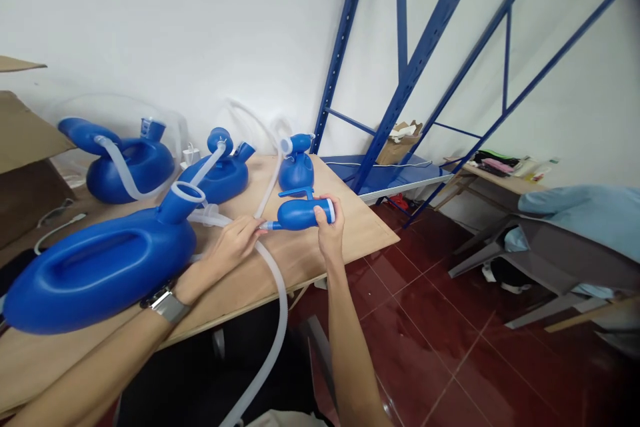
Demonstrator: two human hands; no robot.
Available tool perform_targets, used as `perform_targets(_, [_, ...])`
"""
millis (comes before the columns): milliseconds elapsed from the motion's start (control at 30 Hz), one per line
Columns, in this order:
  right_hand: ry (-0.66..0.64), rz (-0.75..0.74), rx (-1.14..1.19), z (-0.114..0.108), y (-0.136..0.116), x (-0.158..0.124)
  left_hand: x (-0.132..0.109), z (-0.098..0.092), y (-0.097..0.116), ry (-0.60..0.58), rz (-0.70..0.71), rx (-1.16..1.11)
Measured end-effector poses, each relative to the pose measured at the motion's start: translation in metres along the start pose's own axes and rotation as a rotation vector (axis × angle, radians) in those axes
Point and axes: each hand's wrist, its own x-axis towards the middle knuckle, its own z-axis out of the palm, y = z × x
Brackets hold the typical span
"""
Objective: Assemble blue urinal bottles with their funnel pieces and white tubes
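Observation:
My right hand (331, 223) is wrapped round the wide end of a small blue plastic urinal funnel (299, 214), which has a white rim and a flat lid at its side. The narrow spout points left. My left hand (241, 237) pinches the clear hose (278, 280) where its end meets that spout; the fingers partly hide the joint. From there the hose hangs over the table edge towards my lap. Left of my hands lies a large blue urinal bottle (107, 260) with a white-rimmed neck and a handle opening.
Further blue bottles with hoses stand along the wall: one at the left (131, 170), one mid-table (220, 177), one near the right corner (296, 173). A cardboard box (30, 147) is at far left. Blue rack posts (400, 93) rise at right; a person (585, 213) in light blue sits beyond.

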Motion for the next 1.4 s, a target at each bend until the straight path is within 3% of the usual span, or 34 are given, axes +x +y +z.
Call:
perform_targets(300, [-0.063,-0.015,-0.015,-0.001,-0.013,-0.002,-0.001,-0.008,0.011,-0.044,0.042,0.043])
perform_targets(567, [-0.070,-0.086,-0.026,0.000,-0.015,-0.004,-0.003,-0.002,0.010,0.000,0.081,0.060])
perform_targets(700, [-0.058,0.064,0.026,-0.002,0.001,0.000,-0.003,0.008,0.007,-0.007,0.016,0.015])
perform_targets(833, [0.036,0.261,0.111,-0.004,0.019,0.007,0.001,0.012,0.007,0.090,-0.016,0.064])
perform_targets(933, [0.152,0.276,0.139,-0.006,0.026,0.011,0.001,0.009,0.008,0.170,-0.104,0.127])
perform_targets(1067, [0.223,0.305,0.186,-0.007,0.031,0.013,-0.001,0.009,0.008,0.010,-0.352,-0.053])
perform_targets(1200, [0.225,0.342,0.253,0.001,0.034,0.010,0.007,0.009,0.010,-0.042,-0.585,-0.285])
perform_targets(1400, [0.174,0.348,0.293,0.015,0.030,0.004,0.020,0.000,0.013,-0.110,-0.684,-0.619])
